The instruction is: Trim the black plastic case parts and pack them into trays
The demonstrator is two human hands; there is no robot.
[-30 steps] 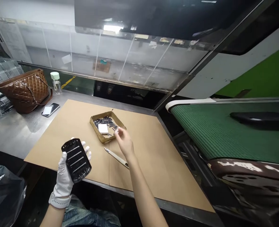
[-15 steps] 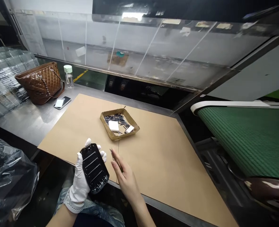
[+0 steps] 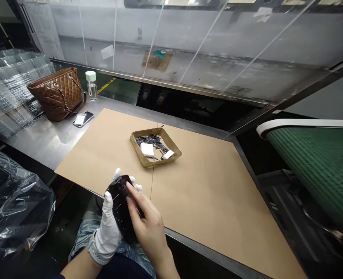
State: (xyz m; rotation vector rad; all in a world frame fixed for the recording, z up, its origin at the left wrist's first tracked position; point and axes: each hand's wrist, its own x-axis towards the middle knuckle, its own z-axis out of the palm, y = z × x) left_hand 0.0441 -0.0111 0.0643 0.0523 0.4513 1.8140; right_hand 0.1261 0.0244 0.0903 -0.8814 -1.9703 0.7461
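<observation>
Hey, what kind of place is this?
It looks like a factory workshop. There's a green conveyor belt beside a steel workbench, and a shallow cardboard tray full of small black parts.

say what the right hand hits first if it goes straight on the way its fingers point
The black slotted casing held in the gloved left hand: the right hand already seems to rest on it, though depth is hard to judge from this view.

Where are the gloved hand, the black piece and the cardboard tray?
Gloved left hand [image 3: 109, 228], head view, glove's back.
Black plastic piece [image 3: 119, 197], head view, upper face.
Cardboard tray [image 3: 136, 153], head view, front-left wall.
</observation>
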